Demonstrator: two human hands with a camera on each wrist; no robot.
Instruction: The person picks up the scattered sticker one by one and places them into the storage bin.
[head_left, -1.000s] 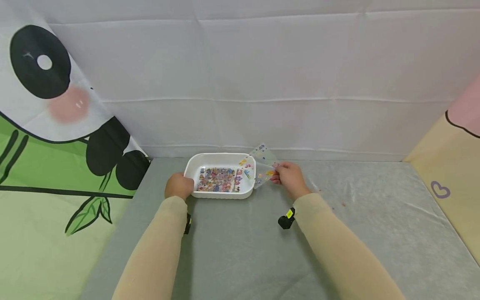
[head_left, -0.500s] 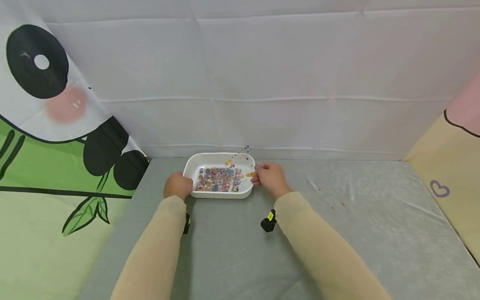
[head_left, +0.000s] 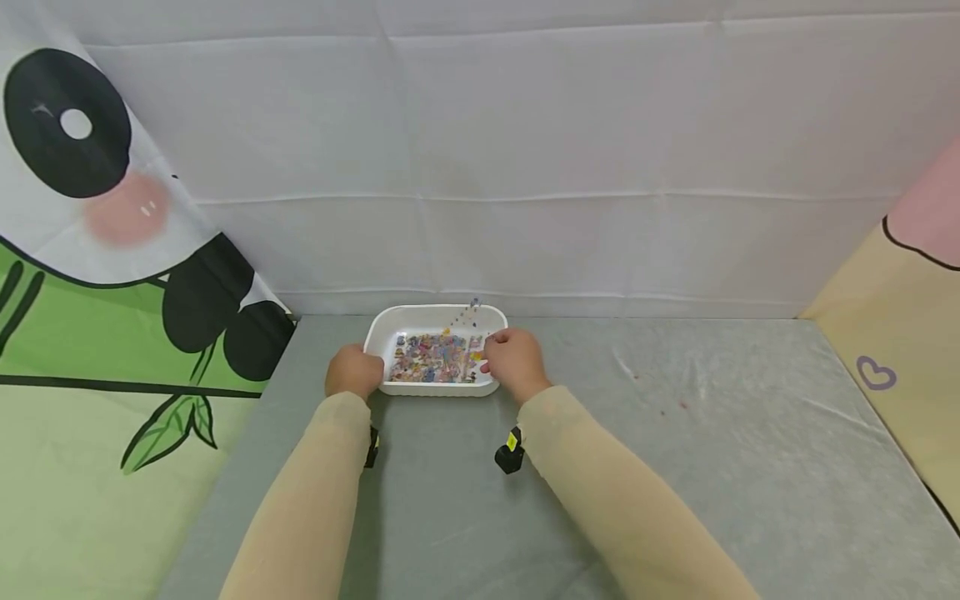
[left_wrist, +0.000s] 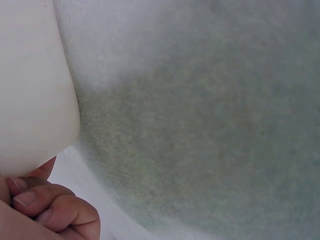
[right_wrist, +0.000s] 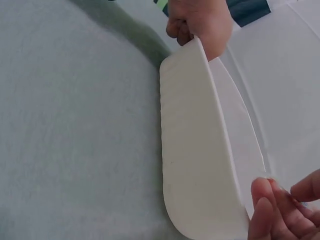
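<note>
A white rectangular tray (head_left: 435,390) stands at the table's far side, with a layer of small colourful printed pictures (head_left: 429,360) on its floor. My left hand (head_left: 354,372) grips the tray's left end; in the left wrist view its fingers (left_wrist: 55,200) curl at the tray's corner. Between thumb and fingers my right hand (head_left: 517,363) pinches a clear sticker sheet (head_left: 467,315) with small coloured prints, held over the tray's right part. Its see-through edges are hard to make out. In the right wrist view the right hand (right_wrist: 290,207) is beside the tray's rim.
Grey cloth covers the table (head_left: 675,467), and a few tiny reddish specks (head_left: 683,406) lie on it at the right. A white cloth wall (head_left: 525,167) rises right behind the tray. Printed cartoon cloth (head_left: 90,333) hangs at the left.
My right hand has moved left with the clear sticker sheet, from outside the tray's right end to over its right part. The left hand keeps its grip on the tray.
</note>
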